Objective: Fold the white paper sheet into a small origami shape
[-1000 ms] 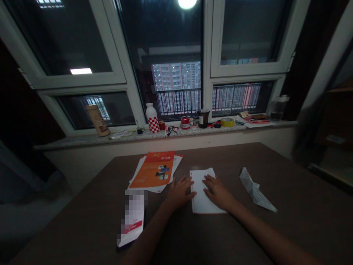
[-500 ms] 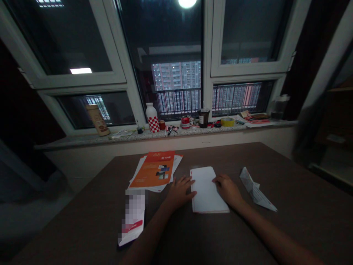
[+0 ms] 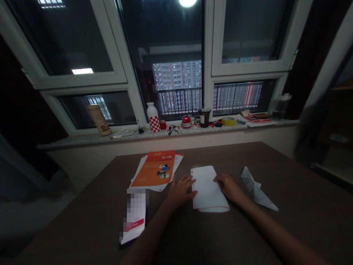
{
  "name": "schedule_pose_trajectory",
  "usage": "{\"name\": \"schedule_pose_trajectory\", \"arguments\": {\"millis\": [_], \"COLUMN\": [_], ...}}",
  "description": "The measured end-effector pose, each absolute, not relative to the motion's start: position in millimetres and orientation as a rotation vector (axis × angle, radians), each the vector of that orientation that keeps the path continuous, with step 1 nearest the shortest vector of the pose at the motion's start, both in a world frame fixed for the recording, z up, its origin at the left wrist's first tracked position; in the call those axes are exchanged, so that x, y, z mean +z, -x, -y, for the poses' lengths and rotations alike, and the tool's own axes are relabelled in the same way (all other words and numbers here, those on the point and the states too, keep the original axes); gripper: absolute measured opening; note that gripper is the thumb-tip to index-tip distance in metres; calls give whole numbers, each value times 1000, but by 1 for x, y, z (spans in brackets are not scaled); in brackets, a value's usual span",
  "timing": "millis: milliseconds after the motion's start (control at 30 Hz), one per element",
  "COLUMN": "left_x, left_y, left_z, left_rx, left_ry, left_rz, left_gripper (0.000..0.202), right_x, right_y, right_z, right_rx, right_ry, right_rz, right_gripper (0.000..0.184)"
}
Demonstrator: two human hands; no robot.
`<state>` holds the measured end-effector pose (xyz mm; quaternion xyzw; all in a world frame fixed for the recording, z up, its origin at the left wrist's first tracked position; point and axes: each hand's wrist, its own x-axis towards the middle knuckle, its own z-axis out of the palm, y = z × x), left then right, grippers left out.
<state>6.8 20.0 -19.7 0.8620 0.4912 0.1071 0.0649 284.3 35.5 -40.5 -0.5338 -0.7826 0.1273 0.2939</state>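
A folded sheet of white paper (image 3: 208, 187) lies on the dark table in front of me. Its layers stand slightly apart at the near edge, where a thin red line shows. My left hand (image 3: 180, 189) rests at its left edge, fingers spread, fingertips on the paper. At the right edge, my right hand (image 3: 227, 186) has its fingers bent together, closed on the paper's border. Off to the right lies a folded paper shape (image 3: 256, 189) with printed lines and pointed ends, touched by neither hand.
An orange booklet (image 3: 154, 169) on white sheets lies left of my left hand. Nearer stands a partly blurred phone-like object (image 3: 135, 217). Along the windowsill (image 3: 127, 138) are a checkered bottle (image 3: 153, 117), a dark cup (image 3: 204, 117) and yellow tape (image 3: 228, 121).
The paper's near edge has bulged up a little, parting its layers and baring the red line. Both hands keep nearly the same place; the view has shifted slightly.
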Motion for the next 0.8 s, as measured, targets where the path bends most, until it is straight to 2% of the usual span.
{"name": "schedule_pose_trajectory", "arguments": {"millis": [233,567,800], "left_x": [-21,-19,-12], "left_y": [-6,0,-3], "left_z": [-22,-28,-27], "left_rx": [333,354,347], "left_ry": [-2599,-2651,-2692], "left_rz": [-1495,-1544,-1458], "left_gripper": [55,53,38], "right_x": [-37,-42,-48], "right_y": [-290,-279,-280], "right_z": [-34,-41,-49], "right_rx": [503,417,413], "right_ry": [1318,1280,1220], "right_rz": [2140,2097,2116], "right_gripper": [42,41,37]}}
